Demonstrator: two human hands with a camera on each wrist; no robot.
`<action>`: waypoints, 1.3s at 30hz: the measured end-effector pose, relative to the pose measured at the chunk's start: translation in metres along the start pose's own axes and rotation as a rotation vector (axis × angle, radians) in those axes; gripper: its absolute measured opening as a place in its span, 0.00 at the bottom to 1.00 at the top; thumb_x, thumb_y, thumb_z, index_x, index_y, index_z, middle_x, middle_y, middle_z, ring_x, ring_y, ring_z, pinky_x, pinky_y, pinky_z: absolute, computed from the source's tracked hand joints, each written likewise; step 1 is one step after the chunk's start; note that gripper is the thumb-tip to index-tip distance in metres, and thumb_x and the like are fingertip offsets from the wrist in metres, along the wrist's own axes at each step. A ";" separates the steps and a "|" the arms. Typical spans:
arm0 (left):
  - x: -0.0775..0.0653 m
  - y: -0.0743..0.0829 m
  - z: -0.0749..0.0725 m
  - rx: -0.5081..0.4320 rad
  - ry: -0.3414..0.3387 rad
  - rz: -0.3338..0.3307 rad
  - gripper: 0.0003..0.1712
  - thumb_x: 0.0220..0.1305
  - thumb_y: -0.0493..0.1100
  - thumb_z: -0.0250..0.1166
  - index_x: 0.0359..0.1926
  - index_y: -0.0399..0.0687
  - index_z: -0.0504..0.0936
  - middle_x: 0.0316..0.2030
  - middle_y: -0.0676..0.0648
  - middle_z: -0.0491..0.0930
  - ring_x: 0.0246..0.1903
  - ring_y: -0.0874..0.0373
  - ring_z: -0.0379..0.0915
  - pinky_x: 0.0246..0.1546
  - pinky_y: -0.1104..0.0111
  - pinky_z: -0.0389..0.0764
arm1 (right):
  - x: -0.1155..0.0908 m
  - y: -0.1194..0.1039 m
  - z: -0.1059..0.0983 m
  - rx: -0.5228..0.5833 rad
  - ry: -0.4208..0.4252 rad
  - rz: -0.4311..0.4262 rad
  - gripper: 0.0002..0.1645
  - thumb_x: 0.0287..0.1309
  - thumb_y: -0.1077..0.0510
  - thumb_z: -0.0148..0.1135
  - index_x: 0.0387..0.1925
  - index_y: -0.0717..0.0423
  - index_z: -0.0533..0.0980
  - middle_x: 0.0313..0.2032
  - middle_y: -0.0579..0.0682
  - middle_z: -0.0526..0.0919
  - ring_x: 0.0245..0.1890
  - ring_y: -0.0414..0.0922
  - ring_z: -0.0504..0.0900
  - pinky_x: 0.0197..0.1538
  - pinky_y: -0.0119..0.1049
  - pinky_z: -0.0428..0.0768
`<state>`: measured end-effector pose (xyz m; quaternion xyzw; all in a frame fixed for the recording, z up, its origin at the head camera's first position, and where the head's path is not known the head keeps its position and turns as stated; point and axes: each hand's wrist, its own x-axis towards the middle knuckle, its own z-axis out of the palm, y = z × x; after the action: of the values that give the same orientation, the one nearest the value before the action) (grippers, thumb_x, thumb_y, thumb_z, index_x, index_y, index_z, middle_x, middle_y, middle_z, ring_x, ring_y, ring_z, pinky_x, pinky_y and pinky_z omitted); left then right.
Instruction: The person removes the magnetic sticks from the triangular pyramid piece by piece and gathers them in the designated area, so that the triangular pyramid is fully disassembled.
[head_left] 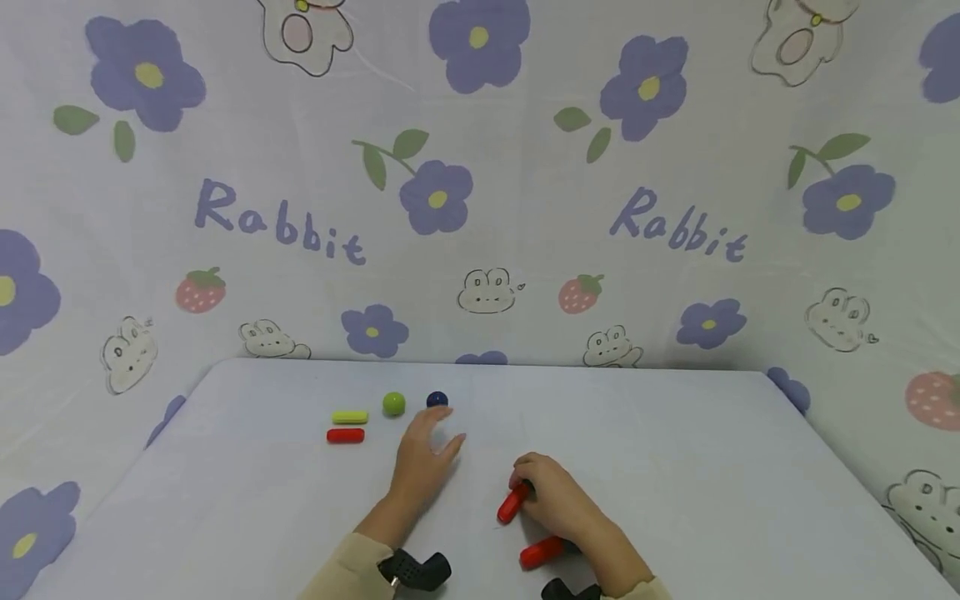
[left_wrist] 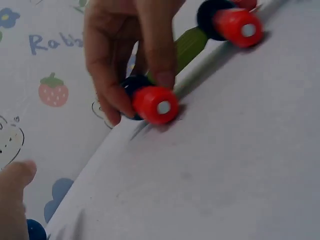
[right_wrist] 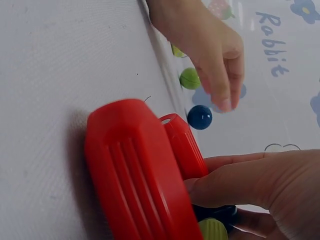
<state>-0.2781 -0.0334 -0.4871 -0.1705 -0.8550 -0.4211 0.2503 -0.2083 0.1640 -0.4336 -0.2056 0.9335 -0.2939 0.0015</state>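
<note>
Red sticks (head_left: 513,503): two beside right hand (head_left: 558,500), which pinches dark ball (left_wrist: 134,83).
Left hand (head_left: 425,460): spread, near blue ball (head_left: 437,398).
Table (head_left: 712,483): white, before rabbit cloth (head_left: 525,250).
Left wrist view: I see green stick (left_wrist: 191,46), hidden in head view.

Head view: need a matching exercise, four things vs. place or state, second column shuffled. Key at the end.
Column one
1. green ball
2. yellow stick
3. blue ball
4. right hand

Column two
A. gripping the joined pieces
B. nearest the left hand
C. between a stick and another ball
D. just beyond the loose red stick

Pairs: 1-C, 2-D, 3-B, 4-A
</note>
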 end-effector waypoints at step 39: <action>-0.038 0.031 -0.027 -0.300 -0.591 -0.054 0.10 0.61 0.47 0.63 0.43 0.52 0.82 0.38 0.54 0.83 0.35 0.68 0.75 0.42 0.77 0.77 | -0.003 -0.001 -0.002 0.068 -0.114 -0.038 0.21 0.45 0.79 0.58 0.43 0.64 0.78 0.44 0.57 0.82 0.49 0.55 0.78 0.55 0.53 0.74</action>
<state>-0.2241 -0.0403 -0.4748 -0.2976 -0.8232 -0.4811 -0.0479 -0.2055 0.1649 -0.4320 -0.2393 0.9173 -0.3133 0.0559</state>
